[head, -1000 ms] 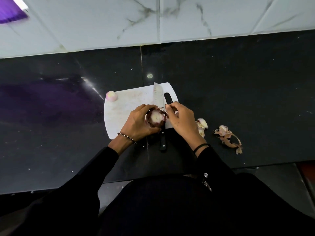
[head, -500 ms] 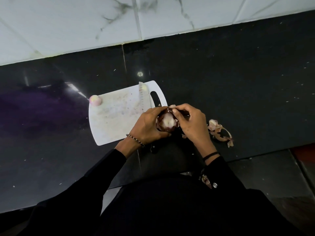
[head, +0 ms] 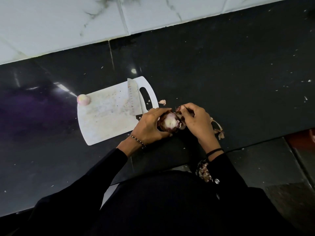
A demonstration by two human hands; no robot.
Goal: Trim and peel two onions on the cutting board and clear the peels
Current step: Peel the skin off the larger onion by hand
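My left hand (head: 150, 126) grips a red onion (head: 170, 123) just off the right edge of the white cutting board (head: 105, 114); its cut pale end faces me. My right hand (head: 195, 119) pinches a strip of purple skin (head: 179, 110) at the onion's upper right side. A peeled pale onion (head: 83, 99) sits at the board's far left corner. A knife (head: 133, 97) lies on the board's right part, blade pointing away from me, its handle hidden under my left hand.
Loose peels (head: 219, 129) lie on the black counter (head: 221, 74) right of my right hand, and one scrap (head: 162, 102) lies beside the board's handle slot. A white marbled tiled wall (head: 85, 23) runs behind. The counter's front edge is close to my body.
Both hands carried the onion rightward off the board's edge. My right hand's fingers have pulled a strip of skin up and away from the onion.
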